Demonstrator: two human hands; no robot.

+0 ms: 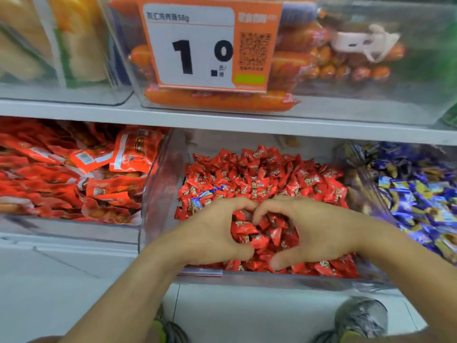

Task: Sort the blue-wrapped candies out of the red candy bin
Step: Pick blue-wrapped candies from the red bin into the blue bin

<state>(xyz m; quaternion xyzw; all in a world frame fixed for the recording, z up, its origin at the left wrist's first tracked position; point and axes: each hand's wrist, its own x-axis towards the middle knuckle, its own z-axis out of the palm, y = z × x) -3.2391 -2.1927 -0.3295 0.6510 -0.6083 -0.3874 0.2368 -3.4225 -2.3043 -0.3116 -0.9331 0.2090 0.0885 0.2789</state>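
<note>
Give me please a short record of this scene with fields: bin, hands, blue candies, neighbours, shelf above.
bin: clear bin full of red candies
left hand: in the red candies, fingers curled into the pile
right hand: in the red candies, fingers curled, fingertips meeting the left hand's
blue candies: a few among the red ones, beyond the left hand, not touched
left neighbour: red packets
right neighbour: blue and yellow candies
shelf above: sausages behind a price tag
</note>
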